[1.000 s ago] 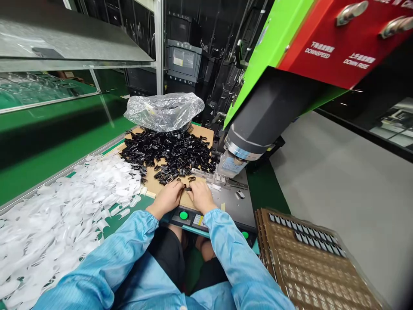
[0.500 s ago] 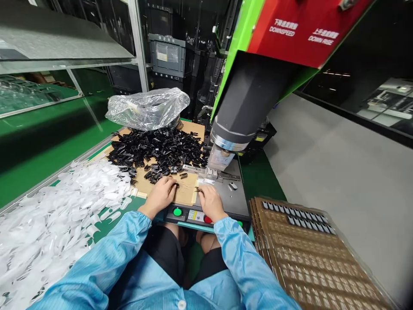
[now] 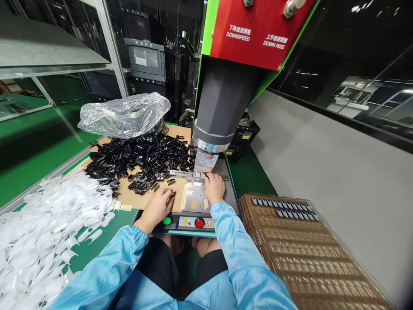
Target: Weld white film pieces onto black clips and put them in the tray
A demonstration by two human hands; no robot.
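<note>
My left hand (image 3: 158,207) rests over the cardboard with its fingers pinched on a small black plastic clip (image 3: 173,193). Under the press head (image 3: 206,160), my right hand (image 3: 215,188) reaches to the metal fixture (image 3: 182,173). Its fingertips close on a small dark piece, apparently another black clip (image 3: 207,175), partly covered by the fingers. White film pieces (image 3: 196,184) lie on the grey machine plate (image 3: 200,205) just left of my right hand. A heap of black clips (image 3: 142,157) spreads beyond my left hand.
A large pile of white film pieces (image 3: 54,219) covers the left side. A clear plastic bag (image 3: 125,115) lies behind the clips. Brown trays (image 3: 290,245) stack at the right, with rows of finished-looking parts (image 3: 284,208). A red button (image 3: 199,222) and green button (image 3: 167,220) sit in front.
My right hand has moved forward from the plate's front to the fixture under the press head. My left hand still pinches a clip. The camera view has swung to the right.
</note>
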